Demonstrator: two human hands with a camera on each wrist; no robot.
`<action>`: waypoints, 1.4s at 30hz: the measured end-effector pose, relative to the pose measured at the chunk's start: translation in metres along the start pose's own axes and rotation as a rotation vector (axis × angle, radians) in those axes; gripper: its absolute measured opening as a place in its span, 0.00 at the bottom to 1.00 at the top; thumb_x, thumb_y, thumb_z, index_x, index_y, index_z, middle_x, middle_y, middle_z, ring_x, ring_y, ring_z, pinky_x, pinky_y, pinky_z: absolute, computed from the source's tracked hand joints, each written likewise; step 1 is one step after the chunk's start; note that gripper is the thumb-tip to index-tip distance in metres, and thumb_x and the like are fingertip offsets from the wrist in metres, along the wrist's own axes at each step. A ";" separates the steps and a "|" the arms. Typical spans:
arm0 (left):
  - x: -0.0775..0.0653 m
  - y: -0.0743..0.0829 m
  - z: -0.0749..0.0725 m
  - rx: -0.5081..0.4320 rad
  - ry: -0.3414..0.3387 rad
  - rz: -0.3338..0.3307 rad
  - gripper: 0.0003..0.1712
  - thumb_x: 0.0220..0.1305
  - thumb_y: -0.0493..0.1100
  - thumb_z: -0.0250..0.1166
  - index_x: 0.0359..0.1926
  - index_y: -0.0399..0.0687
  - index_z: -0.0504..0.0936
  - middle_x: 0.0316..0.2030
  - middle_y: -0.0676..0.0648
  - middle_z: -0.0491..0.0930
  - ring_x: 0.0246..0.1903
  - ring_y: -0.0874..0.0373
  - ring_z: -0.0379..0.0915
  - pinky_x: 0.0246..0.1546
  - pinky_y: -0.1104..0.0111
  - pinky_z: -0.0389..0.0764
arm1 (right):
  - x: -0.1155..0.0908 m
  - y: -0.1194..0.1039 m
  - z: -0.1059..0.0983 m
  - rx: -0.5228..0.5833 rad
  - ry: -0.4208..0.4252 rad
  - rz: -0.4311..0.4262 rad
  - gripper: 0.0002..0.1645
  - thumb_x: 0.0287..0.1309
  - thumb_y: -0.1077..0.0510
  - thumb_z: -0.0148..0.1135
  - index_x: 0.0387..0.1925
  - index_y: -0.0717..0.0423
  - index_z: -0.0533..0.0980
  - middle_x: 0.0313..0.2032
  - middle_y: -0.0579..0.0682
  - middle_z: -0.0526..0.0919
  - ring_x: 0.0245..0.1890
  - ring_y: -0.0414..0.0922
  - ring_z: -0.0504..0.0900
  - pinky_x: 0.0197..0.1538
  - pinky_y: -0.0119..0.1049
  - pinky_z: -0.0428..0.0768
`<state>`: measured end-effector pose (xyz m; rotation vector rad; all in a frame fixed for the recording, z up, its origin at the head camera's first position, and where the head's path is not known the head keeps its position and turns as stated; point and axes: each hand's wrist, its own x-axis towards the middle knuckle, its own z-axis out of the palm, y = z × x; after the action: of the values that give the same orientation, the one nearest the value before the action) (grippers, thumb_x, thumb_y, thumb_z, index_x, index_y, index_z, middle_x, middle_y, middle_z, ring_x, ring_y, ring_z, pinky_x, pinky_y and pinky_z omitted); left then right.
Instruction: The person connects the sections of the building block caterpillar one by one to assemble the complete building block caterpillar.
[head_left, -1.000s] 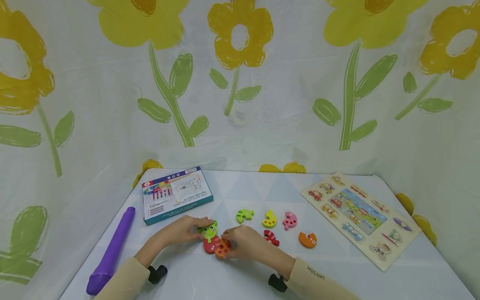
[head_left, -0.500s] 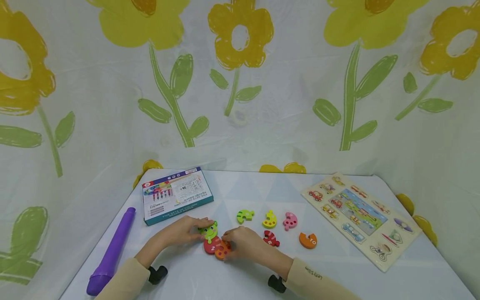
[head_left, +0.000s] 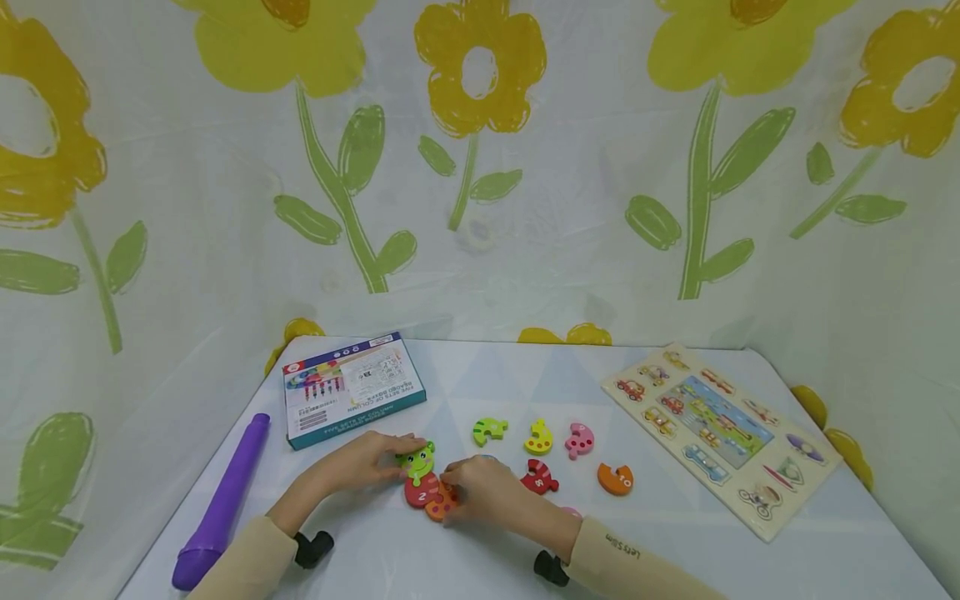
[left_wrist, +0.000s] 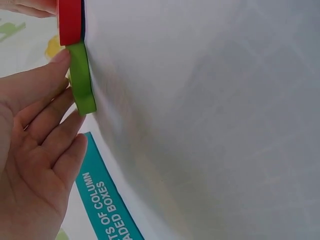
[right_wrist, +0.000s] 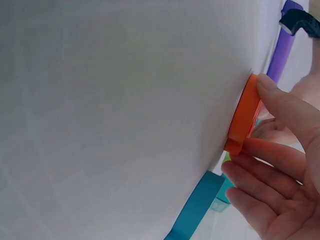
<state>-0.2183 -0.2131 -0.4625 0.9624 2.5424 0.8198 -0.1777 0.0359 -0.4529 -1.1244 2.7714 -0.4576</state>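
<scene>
My left hand (head_left: 367, 460) holds the green caterpillar-head puzzle piece (head_left: 417, 463) between thumb and fingers; its green edge lies flat to the table in the left wrist view. Against the head sits a red puzzle piece (head_left: 422, 491) marked 2. My right hand (head_left: 483, 492) pinches an orange spotted puzzle piece (head_left: 441, 503), its lower right neighbour, with the thumb at one end and the index finger at the other, as the right wrist view shows. The orange piece fits close against the red one. My right fingers cover part of it.
Loose number pieces lie right of my hands: green (head_left: 490, 430), yellow (head_left: 538, 437), pink (head_left: 580, 442), red (head_left: 540, 477), orange (head_left: 616, 480). A teal piece (right_wrist: 197, 207) lies beside my right hand. Around them are a box (head_left: 355, 392), a purple stick (head_left: 225, 504) and a picture board (head_left: 723, 442).
My right hand has shifted slightly, and the red and orange pieces have moved a little toward the lower left. A bit of pink now shows beside my right wrist. My left hand stays in place.
</scene>
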 end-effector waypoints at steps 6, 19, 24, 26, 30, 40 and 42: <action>-0.003 0.001 -0.001 -0.007 0.012 0.007 0.28 0.64 0.42 0.65 0.64 0.47 0.73 0.63 0.49 0.72 0.65 0.50 0.64 0.61 0.57 0.69 | -0.001 0.001 0.003 0.036 0.010 -0.034 0.30 0.43 0.45 0.77 0.50 0.52 0.83 0.46 0.44 0.85 0.47 0.34 0.82 0.45 0.20 0.78; -0.008 0.004 0.003 -0.014 0.036 -0.014 0.36 0.59 0.58 0.67 0.65 0.49 0.73 0.64 0.49 0.70 0.65 0.51 0.63 0.62 0.56 0.69 | -0.007 0.006 -0.001 0.087 0.016 -0.077 0.32 0.46 0.45 0.76 0.53 0.54 0.81 0.50 0.44 0.83 0.52 0.37 0.80 0.50 0.25 0.78; -0.009 0.004 0.005 -0.014 0.031 -0.018 0.41 0.54 0.62 0.68 0.66 0.48 0.72 0.65 0.49 0.70 0.66 0.50 0.61 0.63 0.53 0.66 | -0.016 0.008 -0.009 0.135 0.015 -0.078 0.31 0.48 0.47 0.75 0.54 0.54 0.80 0.51 0.43 0.83 0.53 0.38 0.79 0.52 0.29 0.78; -0.010 0.005 0.005 -0.012 0.030 -0.023 0.43 0.53 0.62 0.69 0.66 0.47 0.72 0.65 0.49 0.69 0.67 0.50 0.60 0.64 0.53 0.65 | -0.019 0.009 -0.012 0.165 0.009 -0.040 0.31 0.48 0.47 0.75 0.55 0.53 0.80 0.52 0.43 0.82 0.54 0.39 0.79 0.52 0.30 0.79; -0.010 0.006 0.007 -0.010 0.019 -0.052 0.45 0.50 0.62 0.71 0.66 0.47 0.72 0.66 0.50 0.68 0.68 0.50 0.59 0.64 0.52 0.65 | -0.027 0.014 -0.017 0.219 0.000 0.040 0.34 0.48 0.47 0.75 0.57 0.52 0.78 0.54 0.42 0.81 0.56 0.40 0.78 0.52 0.29 0.79; -0.010 0.009 0.007 -0.008 0.017 -0.069 0.45 0.49 0.61 0.72 0.66 0.47 0.72 0.66 0.49 0.68 0.68 0.51 0.59 0.63 0.53 0.66 | -0.040 0.033 -0.021 0.276 0.029 0.053 0.34 0.50 0.48 0.74 0.59 0.52 0.77 0.56 0.43 0.79 0.59 0.41 0.75 0.56 0.35 0.77; -0.010 0.009 0.007 -0.012 0.018 -0.072 0.45 0.49 0.61 0.73 0.66 0.47 0.72 0.66 0.49 0.68 0.68 0.50 0.59 0.63 0.53 0.66 | -0.042 0.034 -0.022 0.279 0.035 0.054 0.35 0.50 0.48 0.74 0.59 0.52 0.77 0.57 0.43 0.79 0.59 0.41 0.75 0.56 0.35 0.77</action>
<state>-0.2034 -0.2110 -0.4617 0.8578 2.5680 0.8251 -0.1748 0.0936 -0.4432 -0.9826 2.6509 -0.8336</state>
